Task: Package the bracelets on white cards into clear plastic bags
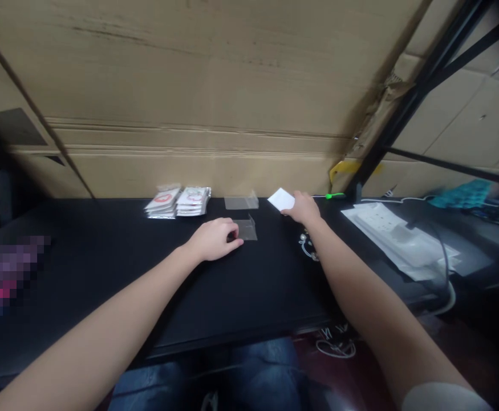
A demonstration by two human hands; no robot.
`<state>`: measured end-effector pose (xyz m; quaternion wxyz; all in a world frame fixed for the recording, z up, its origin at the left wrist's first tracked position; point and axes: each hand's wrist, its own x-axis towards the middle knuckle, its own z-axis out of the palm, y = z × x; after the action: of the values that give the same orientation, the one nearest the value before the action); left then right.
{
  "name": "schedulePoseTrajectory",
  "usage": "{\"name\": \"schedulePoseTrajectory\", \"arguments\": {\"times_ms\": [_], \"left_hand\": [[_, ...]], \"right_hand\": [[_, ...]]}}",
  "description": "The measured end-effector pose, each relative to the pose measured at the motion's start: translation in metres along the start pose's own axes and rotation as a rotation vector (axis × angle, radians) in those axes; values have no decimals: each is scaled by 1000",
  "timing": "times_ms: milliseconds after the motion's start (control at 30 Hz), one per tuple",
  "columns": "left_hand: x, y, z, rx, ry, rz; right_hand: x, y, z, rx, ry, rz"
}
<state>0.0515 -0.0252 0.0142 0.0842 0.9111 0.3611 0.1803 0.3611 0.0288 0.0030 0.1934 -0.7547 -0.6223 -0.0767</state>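
Note:
My left hand (pixel 215 238) is at the left edge of a small clear plastic bag (pixel 248 229) lying on the black table (pixel 249 291). Its fingers are curled and the thumb touches the bag; the fingertips are partly hidden. Farther right, my right hand (pixel 304 209) pinches a white card (pixel 280 200) by its right corner, tilted near the back of the table. Another clear bag (pixel 239 202) lies behind the first. Two side-by-side stacks of bagged cards, the left stack (pixel 163 202) and the right stack (pixel 193 201), stand left of the bags.
A cardboard wall (pixel 206 85) closes off the back. Beneath my right forearm lies a beaded band (pixel 304 245). White plastic packets (pixel 398 237) and a cable are at right, beside a black metal frame (pixel 386 137). A green-tipped cord (pixel 329 196) lies at the rear.

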Motion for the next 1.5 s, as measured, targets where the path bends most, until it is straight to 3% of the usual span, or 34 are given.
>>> {"name": "schedulePoseTrajectory", "arguments": {"times_ms": [200, 300, 400, 500, 633, 700, 767, 900, 1033, 1133, 1200, 1333, 1400, 1500], "left_hand": [[-1, -5, 3, -145, 231, 2], [5, -1, 3, -440, 374, -141], [12, 7, 4, -920, 395, -295], [15, 11, 1, -1135, 334, -303], [8, 3, -11, -820, 278, -343], [4, -2, -15, -708, 163, -308], [2, -8, -15, -690, 148, -280], [1, -19, -3, -607, 220, -305], [-1, -26, 7, -199, 65, -121], [-3, -23, 9, 12, 78, -15], [-3, -17, 9, 54, 65, 79], [-3, -7, 10, 73, -73, 185], [-3, -4, 12, 99, -112, 158], [-4, -3, 13, 103, -122, 115]], "right_hand": [[1, 2, -9, 219, 25, 93], [-6, -10, -21, 540, 20, 98], [-26, -45, -34, 979, -178, -59], [-52, -83, -41, 1082, -442, -280], [-67, -104, -47, 1028, -279, -355], [-65, -101, -49, 955, -352, -412], [-61, -93, -51, 885, -488, -431], [-48, -70, -52, 856, -502, -211], [-36, -45, -50, 626, -420, -28], [-31, -34, -49, 572, -401, 30], [-30, -32, -50, 583, -371, 59], [-32, -37, -53, 740, -145, 93], [-35, -41, -53, 784, -184, 54], [-40, -47, -49, 607, -320, -4]]}}
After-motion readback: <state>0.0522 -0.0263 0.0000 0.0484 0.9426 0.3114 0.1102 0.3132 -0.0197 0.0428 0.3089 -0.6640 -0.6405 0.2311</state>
